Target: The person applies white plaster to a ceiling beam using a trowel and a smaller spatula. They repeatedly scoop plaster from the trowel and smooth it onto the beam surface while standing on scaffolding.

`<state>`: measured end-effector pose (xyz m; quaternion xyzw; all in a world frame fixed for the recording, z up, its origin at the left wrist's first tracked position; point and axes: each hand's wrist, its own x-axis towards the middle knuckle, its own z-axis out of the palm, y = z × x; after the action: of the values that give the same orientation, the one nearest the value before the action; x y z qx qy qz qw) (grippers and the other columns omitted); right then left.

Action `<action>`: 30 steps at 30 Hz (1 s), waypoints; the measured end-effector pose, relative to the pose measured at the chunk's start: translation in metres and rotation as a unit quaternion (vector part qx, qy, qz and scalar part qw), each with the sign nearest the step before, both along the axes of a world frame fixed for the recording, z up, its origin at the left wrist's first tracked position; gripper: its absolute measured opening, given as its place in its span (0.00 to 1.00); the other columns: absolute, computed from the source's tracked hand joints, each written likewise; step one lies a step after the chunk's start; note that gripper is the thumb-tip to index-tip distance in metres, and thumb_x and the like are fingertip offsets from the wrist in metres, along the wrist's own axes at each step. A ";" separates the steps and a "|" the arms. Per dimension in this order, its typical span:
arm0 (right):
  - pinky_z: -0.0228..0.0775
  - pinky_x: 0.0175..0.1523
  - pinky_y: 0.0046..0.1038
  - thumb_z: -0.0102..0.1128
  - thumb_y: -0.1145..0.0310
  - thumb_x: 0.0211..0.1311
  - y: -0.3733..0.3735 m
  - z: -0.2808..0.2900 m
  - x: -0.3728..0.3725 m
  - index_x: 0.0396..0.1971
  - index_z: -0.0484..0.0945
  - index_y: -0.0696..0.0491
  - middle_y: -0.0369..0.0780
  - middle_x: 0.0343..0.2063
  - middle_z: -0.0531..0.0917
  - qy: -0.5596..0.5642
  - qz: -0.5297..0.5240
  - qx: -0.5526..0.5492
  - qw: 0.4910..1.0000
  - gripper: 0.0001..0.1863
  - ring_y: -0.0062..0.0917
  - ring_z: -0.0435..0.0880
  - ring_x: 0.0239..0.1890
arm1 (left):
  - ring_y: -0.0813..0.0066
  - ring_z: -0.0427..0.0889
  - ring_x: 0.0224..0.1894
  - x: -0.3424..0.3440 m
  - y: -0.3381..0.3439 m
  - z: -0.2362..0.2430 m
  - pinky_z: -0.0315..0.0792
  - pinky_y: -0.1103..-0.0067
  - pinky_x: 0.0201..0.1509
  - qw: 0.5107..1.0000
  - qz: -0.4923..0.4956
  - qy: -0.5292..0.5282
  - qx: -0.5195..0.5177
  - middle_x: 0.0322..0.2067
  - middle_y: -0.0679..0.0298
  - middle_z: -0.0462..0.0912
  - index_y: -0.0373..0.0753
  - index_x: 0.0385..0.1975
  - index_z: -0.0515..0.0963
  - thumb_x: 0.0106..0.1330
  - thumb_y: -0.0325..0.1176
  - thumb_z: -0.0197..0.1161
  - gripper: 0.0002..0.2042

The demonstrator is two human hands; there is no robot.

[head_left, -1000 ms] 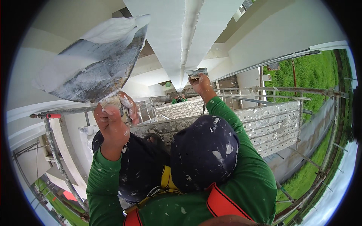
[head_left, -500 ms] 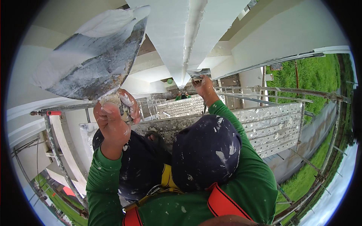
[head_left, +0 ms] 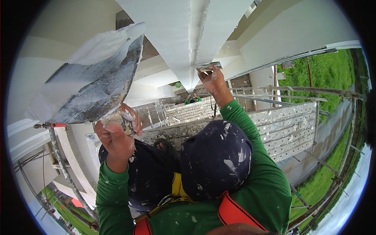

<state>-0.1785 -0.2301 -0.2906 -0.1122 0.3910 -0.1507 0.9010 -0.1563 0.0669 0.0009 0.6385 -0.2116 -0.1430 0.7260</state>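
My left hand (head_left: pixel 119 139), smeared with white, is closed around the lumpy handle of a wide grey metal plastering board (head_left: pixel 100 86). White plaster (head_left: pixel 98 49) lies in a thick smear along the board's far edge and in a thinner film on its left side. Ahead and to the right, my right hand (head_left: pixel 214 84) grips a small flat scraper blade (head_left: pixel 208 65) with the thumb and fingers. The blade lies against or very close to a white column (head_left: pixel 168 27), beside the rough wet plaster strip (head_left: pixel 197 29) running down its edge.
Beneath my knees is a splattered perforated scaffold platform (head_left: pixel 288 127), with another platform (head_left: pixel 192 111) lower down, where a person in green (head_left: pixel 192 100) shows. Scaffold pipes (head_left: pixel 321 92) run along the right side, with grass (head_left: pixel 319 74) beyond. A red harness strap (head_left: pixel 239 211) crosses my chest.
My right hand and the scraper blade have moved a little farther up along the plaster strip. My left hand has shifted slightly, and the plastering board has dropped lower and to the left.
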 end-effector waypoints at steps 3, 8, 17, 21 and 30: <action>0.74 0.53 0.39 0.53 0.70 0.64 0.001 0.045 -0.001 0.42 0.70 0.53 0.45 0.46 0.78 -0.046 0.006 -0.011 0.999 0.08 0.43 0.79 0.48 | 0.76 0.70 0.20 0.001 -0.004 0.000 0.66 0.81 0.18 1.000 0.002 0.003 -0.008 0.25 0.61 0.71 0.35 0.38 0.69 0.66 0.61 0.55 0.29; 0.73 0.55 0.39 0.52 0.65 0.67 0.007 0.116 -0.003 0.37 0.73 0.51 0.44 0.46 0.78 -0.078 0.015 -0.068 0.994 0.06 0.43 0.79 0.49 | 0.75 0.70 0.19 0.002 -0.007 -0.006 0.66 0.80 0.18 1.000 0.003 -0.006 0.006 0.22 0.61 0.70 0.34 0.38 0.68 0.66 0.61 0.54 0.29; 0.72 0.57 0.40 0.50 0.55 0.72 -0.002 0.231 -0.007 0.42 0.75 0.48 0.47 0.45 0.77 -0.155 0.023 -0.140 0.978 0.13 0.47 0.78 0.51 | 0.75 0.71 0.19 0.001 -0.013 0.003 0.66 0.80 0.19 0.999 -0.013 -0.023 -0.024 0.24 0.59 0.71 0.34 0.37 0.68 0.68 0.60 0.53 0.28; 0.64 0.63 0.40 0.43 0.56 0.75 -0.004 0.294 -0.005 0.50 0.69 0.48 0.42 0.53 0.71 -0.170 0.074 -0.152 0.971 0.14 0.41 0.73 0.55 | 0.74 0.72 0.20 0.004 -0.009 0.010 0.67 0.80 0.19 0.998 -0.045 -0.030 -0.016 0.25 0.59 0.72 0.33 0.38 0.68 0.68 0.60 0.53 0.28; 0.71 0.57 0.39 0.56 0.76 0.64 0.031 0.336 -0.099 0.40 0.81 0.56 0.44 0.46 0.82 -0.204 -0.074 -0.397 0.892 0.08 0.35 0.81 0.50 | 0.75 0.73 0.19 0.002 -0.015 0.003 0.66 0.80 0.21 0.955 -0.256 0.142 -0.045 0.22 0.59 0.76 0.29 0.38 0.74 0.71 0.52 0.54 0.25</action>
<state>-0.2775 -0.1991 0.0451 -0.3978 0.1134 -0.3787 0.8279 -0.1539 0.0522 0.0035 0.5023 -0.2690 -0.4036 0.7158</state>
